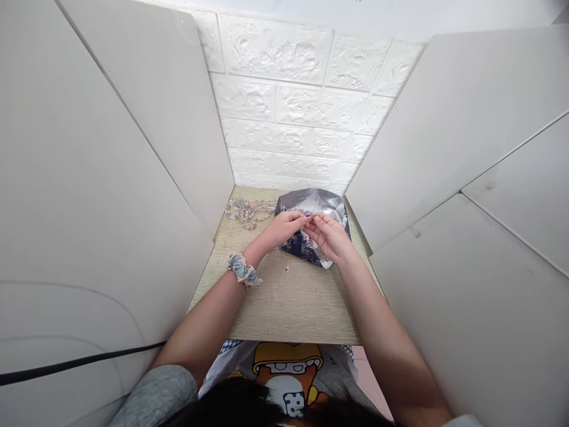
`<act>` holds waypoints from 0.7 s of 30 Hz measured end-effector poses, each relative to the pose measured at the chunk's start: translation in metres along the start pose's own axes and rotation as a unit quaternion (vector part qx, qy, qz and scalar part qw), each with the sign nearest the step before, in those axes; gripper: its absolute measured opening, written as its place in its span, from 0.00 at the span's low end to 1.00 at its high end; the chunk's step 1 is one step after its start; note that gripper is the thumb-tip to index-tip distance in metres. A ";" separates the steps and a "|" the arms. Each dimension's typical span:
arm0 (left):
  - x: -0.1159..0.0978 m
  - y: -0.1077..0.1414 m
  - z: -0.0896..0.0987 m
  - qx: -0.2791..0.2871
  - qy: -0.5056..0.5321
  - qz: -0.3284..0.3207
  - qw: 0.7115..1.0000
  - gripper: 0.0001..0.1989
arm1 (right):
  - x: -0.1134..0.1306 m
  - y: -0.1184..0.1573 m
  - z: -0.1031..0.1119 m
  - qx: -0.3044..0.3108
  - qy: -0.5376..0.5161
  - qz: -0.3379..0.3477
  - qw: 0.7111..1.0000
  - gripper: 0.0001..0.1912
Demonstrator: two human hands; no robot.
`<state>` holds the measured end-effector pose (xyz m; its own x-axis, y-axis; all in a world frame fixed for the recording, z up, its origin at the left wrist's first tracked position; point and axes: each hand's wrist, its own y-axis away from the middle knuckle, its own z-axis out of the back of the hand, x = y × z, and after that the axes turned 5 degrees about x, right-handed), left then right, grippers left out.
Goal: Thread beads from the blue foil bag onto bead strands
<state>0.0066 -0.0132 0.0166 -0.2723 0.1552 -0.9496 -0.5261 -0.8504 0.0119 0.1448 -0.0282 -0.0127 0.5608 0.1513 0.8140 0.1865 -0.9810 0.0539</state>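
Note:
My left hand (288,226) and my right hand (328,235) meet fingertip to fingertip above an open bag (306,250), dark blue patterned outside and silvery inside. Both hands are closed in a pinch. What sits between the fingertips is too small to name. Strands of colourful beads (244,212) lie at the back left of the wooden table (293,311). A tiny metallic piece (287,268) rests on the wood in front of the bag. Around my left wrist is a blue scrunchie with lace trim (243,270).
Pale grey panels (155,101) (444,130) stand close on both sides of the table. A white brick-textured wall (297,107) rises behind it. At the lower left runs a black cable (84,360).

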 end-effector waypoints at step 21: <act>0.002 -0.001 0.001 -0.005 -0.040 -0.015 0.999 0.13 | -0.002 0.000 0.001 0.013 0.014 0.010 1.000 0.09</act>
<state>0.0057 -0.0116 0.0152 -0.3204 0.2199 -0.9214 -0.5274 -0.8494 -0.0193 0.1442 -0.0280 -0.0150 0.5415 0.1280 0.8309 0.1972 -0.9801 0.0225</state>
